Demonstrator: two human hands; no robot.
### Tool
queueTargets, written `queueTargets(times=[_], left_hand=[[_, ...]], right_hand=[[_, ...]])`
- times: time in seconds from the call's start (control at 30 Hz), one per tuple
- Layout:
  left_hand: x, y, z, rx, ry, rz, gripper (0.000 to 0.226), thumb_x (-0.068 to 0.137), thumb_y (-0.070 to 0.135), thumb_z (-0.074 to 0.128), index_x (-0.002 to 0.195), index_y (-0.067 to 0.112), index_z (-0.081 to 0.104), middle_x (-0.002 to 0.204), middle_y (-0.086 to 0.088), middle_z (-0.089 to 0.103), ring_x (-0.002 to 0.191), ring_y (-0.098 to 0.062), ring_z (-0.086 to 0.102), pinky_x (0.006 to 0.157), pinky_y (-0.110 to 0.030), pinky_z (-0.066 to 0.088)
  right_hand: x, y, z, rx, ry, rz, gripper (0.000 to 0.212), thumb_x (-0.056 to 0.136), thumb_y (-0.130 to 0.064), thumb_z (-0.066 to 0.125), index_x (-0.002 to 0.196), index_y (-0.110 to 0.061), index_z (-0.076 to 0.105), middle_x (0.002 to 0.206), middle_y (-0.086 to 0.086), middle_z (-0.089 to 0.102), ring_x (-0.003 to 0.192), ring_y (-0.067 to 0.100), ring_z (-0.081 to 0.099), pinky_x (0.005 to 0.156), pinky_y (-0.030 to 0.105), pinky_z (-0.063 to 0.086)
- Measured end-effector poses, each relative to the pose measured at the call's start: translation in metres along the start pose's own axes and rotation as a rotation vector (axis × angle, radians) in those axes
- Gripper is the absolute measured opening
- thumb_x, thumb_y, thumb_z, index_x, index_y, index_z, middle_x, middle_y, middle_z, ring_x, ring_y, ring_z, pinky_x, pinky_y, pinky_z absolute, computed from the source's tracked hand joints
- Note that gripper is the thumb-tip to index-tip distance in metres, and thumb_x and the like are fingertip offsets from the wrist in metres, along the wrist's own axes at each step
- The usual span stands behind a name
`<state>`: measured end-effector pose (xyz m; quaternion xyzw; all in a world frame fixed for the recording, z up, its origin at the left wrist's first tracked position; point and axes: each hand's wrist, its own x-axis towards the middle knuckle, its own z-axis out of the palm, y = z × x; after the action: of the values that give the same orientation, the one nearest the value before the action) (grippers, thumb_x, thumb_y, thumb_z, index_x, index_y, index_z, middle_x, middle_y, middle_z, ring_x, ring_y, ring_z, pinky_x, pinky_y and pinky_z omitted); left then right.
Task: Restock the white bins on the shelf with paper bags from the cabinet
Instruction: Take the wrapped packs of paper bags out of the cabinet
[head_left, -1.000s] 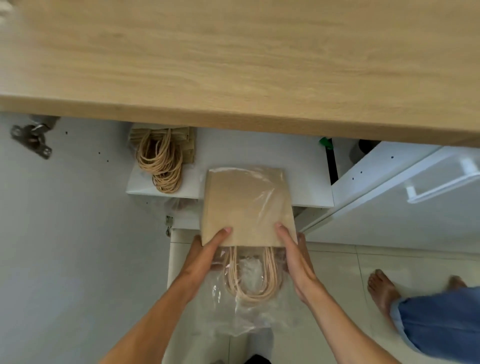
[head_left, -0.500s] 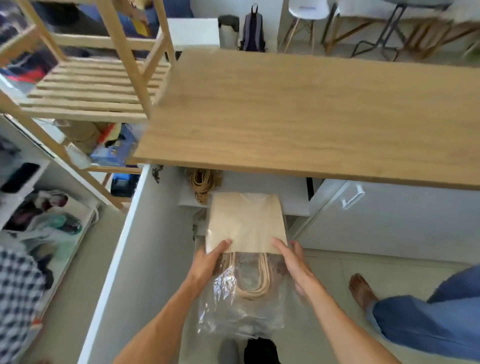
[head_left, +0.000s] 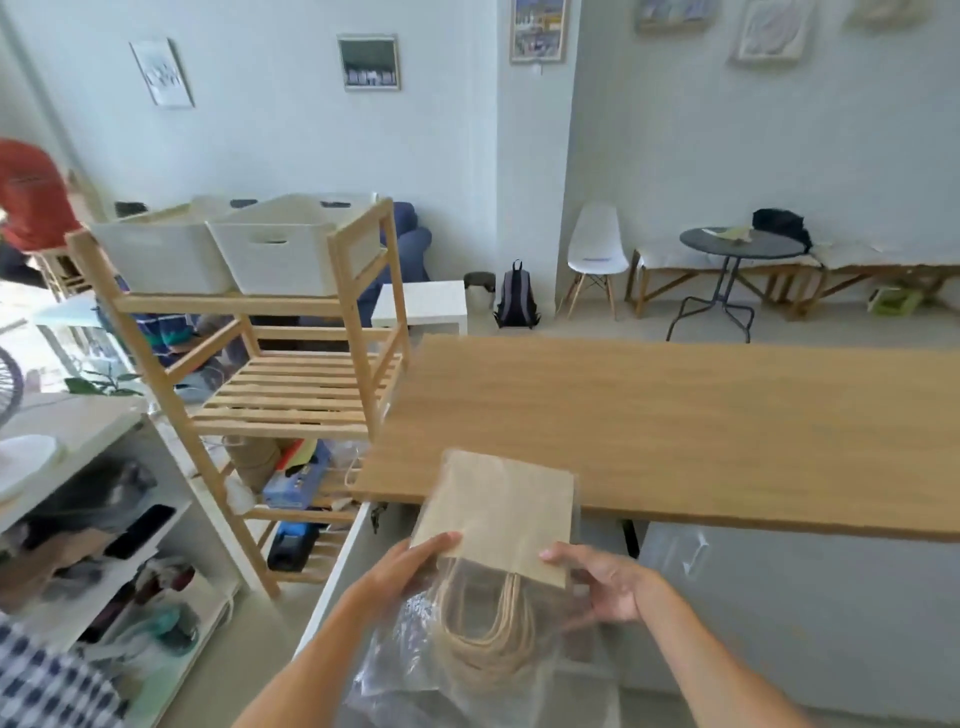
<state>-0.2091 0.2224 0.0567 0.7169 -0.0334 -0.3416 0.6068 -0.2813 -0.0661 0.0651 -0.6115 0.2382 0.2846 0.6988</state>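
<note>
We hold a pack of paper bags (head_left: 498, 512) in front of us at about 6 o'clock, its far edge reaching over the near edge of the wooden desk (head_left: 701, 426). The pack is brown kraft paper in a clear plastic wrapper (head_left: 395, 654) that hangs open below it, with the twisted paper handles (head_left: 488, 629) dangling out of the near end. We can read no brand or printing on the bags or the wrapper (the paper face looks plain).

Our left hand (head_left: 410, 566) grips the near left corner of the pack, thumb on top and fingers curled underneath. Our right hand (head_left: 602, 582) grips the near right corner the same way, thumb pressed on the top face, the other fingers curled below in the plastic.

At about 10 o'clock stands a wooden shelf (head_left: 270, 374) with slatted tiers, just left of the desk. On its top tier sit two white bins (head_left: 270, 257) side by side, each with a slot handle in its front wall; we cannot see what they contain. The lower tiers carry a blue box (head_left: 296, 480) whose lettering is too blurred to read.

Below the desk at 6 o'clock, the cabinet (head_left: 779, 597) shows a white front with a white handle, and an open white door (head_left: 337, 577) stands edge-on to the left of our left forearm. Framed pictures (head_left: 369, 62) hang on the far wall at 12 o'clock, their details unreadable.
</note>
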Motion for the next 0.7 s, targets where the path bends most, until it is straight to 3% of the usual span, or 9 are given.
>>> queueTargets(times=[0.07, 0.17, 0.23, 0.3, 0.37, 0.6, 0.7], left_hand=[[0.013, 0.020, 0.004, 0.026, 0.001, 0.048, 0.048, 0.075, 0.061, 0.076, 0.062, 0.023, 0.049, 0.053, 0.007, 0.036, 0.046, -0.010, 0.024, 0.058, -0.023, 0.026], [0.040, 0.046, 0.015, 0.104, 0.002, 0.088, 0.055, 0.082, 0.068, 0.064, 0.055, 0.026, 0.041, 0.052, 0.006, 0.034, 0.046, -0.012, 0.024, 0.065, -0.025, 0.032], [0.062, 0.065, 0.025, 0.136, 0.002, 0.110, 0.058, 0.086, 0.069, 0.056, 0.051, 0.027, 0.037, 0.051, 0.006, 0.032, 0.046, -0.012, 0.024, 0.068, -0.027, 0.033], [0.085, 0.083, 0.036, 0.122, 0.002, 0.132, 0.057, 0.091, 0.064, 0.053, 0.050, 0.027, 0.038, 0.049, 0.008, 0.032, 0.045, -0.011, 0.025, 0.068, -0.027, 0.033], [0.110, 0.099, 0.047, 0.113, 0.006, 0.146, 0.056, 0.094, 0.058, 0.052, 0.048, 0.028, 0.041, 0.046, 0.010, 0.034, 0.042, -0.009, 0.026, 0.064, -0.026, 0.032], [0.227, 0.130, 0.063, 0.096, 0.023, 0.109, 0.050, 0.084, 0.065, 0.063, 0.060, 0.024, 0.047, 0.053, 0.005, 0.039, 0.046, -0.011, 0.032, 0.055, -0.028, 0.028], [0.271, 0.140, 0.066, 0.083, 0.035, 0.080, 0.045, 0.086, 0.059, 0.066, 0.067, 0.023, 0.046, 0.054, 0.007, 0.041, 0.047, -0.011, 0.034, 0.050, -0.022, 0.030]], right_hand=[[-0.003, -0.023, -0.008, 0.013, 0.053, -0.049, 0.064, 0.072, -0.023, 0.087, 0.128, -0.006, 0.060, 0.123, 0.021, 0.066, 0.104, 0.043, 0.069, 0.092, 0.066, 0.053], [0.000, -0.055, -0.021, 0.020, 0.148, -0.135, 0.055, 0.070, -0.026, 0.085, 0.117, -0.006, 0.066, 0.103, 0.018, 0.072, 0.089, 0.037, 0.070, 0.093, 0.061, 0.054], [0.005, -0.073, -0.035, 0.033, 0.216, -0.194, 0.061, 0.061, -0.032, 0.087, 0.114, -0.007, 0.069, 0.093, 0.016, 0.075, 0.084, 0.033, 0.070, 0.083, 0.055, 0.059], [0.014, -0.090, -0.051, 0.034, 0.274, -0.253, 0.051, 0.073, -0.031, 0.083, 0.117, -0.009, 0.069, 0.087, 0.013, 0.075, 0.074, 0.030, 0.071, 0.067, 0.046, 0.061], [0.025, -0.105, -0.068, 0.041, 0.343, -0.291, 0.037, 0.083, -0.029, 0.075, 0.115, -0.013, 0.067, 0.083, 0.011, 0.074, 0.065, 0.027, 0.070, 0.060, 0.038, 0.058], [0.088, -0.153, -0.140, 0.071, 0.420, -0.264, 0.031, 0.085, -0.031, 0.072, 0.111, -0.017, 0.063, 0.089, 0.013, 0.072, 0.066, 0.026, 0.068, 0.054, 0.032, 0.056], [0.121, -0.170, -0.165, 0.067, 0.454, -0.253, 0.033, 0.075, -0.038, 0.075, 0.102, -0.020, 0.068, 0.087, 0.009, 0.071, 0.071, 0.024, 0.066, 0.063, 0.033, 0.054]])
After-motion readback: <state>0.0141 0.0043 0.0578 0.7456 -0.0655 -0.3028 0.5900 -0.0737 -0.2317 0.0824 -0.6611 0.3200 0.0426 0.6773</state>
